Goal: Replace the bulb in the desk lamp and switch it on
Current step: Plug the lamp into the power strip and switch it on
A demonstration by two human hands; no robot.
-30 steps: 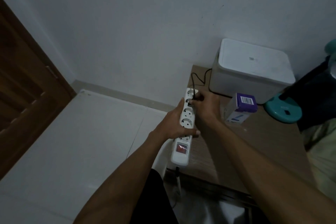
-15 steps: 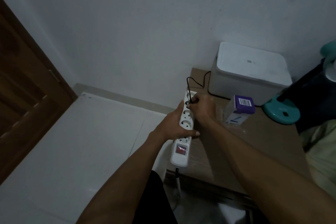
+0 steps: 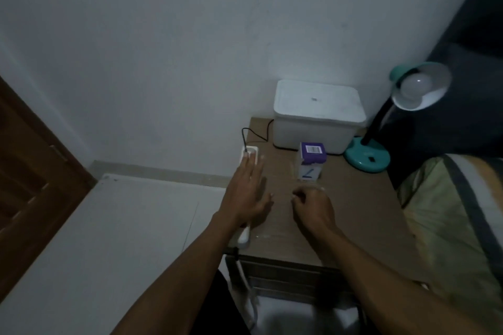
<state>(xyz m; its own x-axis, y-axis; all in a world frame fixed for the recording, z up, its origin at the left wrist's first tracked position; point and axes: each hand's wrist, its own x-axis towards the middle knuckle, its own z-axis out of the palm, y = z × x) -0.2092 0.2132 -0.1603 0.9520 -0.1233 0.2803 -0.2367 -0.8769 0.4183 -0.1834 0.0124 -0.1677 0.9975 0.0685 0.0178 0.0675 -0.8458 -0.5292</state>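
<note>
A teal desk lamp (image 3: 367,156) stands at the back right of the wooden bedside table (image 3: 351,215). Its white shade faces me with a white bulb (image 3: 416,84) in it, unlit. The lamp's black cord (image 3: 246,136) is plugged into the far socket of a white power strip (image 3: 244,238) lying along the table's left edge. My left hand (image 3: 249,196) lies flat and spread over the strip. My right hand (image 3: 313,207) hovers above the table with fingers curled and nothing in it. A purple and white bulb box (image 3: 312,160) stands behind it.
A white lidded box (image 3: 318,114) sits against the wall at the back. A bed with striped bedding (image 3: 457,226) borders the table on the right. A brown wooden door (image 3: 32,185) is at the left, white floor tiles (image 3: 109,239) below.
Both hands have let go of the plug and the strip. The strip now lies on the table under my flat left hand; my right hand has drawn back. The view rose, showing the lampshade.
</note>
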